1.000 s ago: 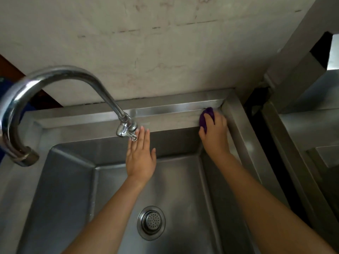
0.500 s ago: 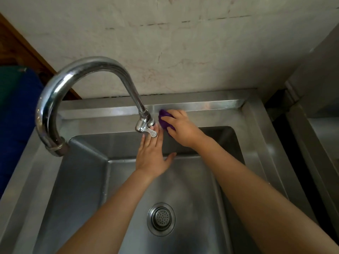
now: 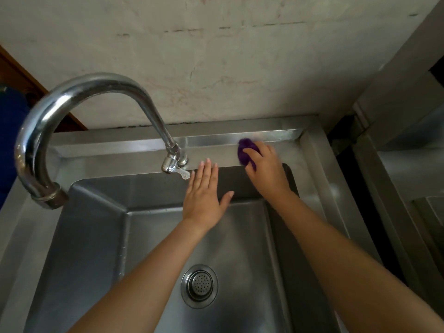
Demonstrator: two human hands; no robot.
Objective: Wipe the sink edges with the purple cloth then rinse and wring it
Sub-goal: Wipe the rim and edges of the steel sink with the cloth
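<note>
My right hand (image 3: 265, 168) presses the bunched purple cloth (image 3: 245, 151) onto the back ledge of the steel sink (image 3: 216, 146), right of the tap. Only the cloth's left part shows past my fingers. My left hand (image 3: 204, 195) lies flat and open against the sink's back wall, fingers together and pointing up, just right of the tap's handle (image 3: 183, 174). It holds nothing.
A chrome gooseneck tap (image 3: 79, 92) arches from the back ledge out to the left, its spout (image 3: 48, 198) over the basin's left side. No water runs. The drain strainer (image 3: 199, 286) sits in the basin floor. A steel unit (image 3: 408, 164) stands to the right, a stained wall behind.
My right hand swept the cloth left along the back ledge from the right corner to the tap, then back right to mid-ledge. My left hand stayed flat on the back wall.
</note>
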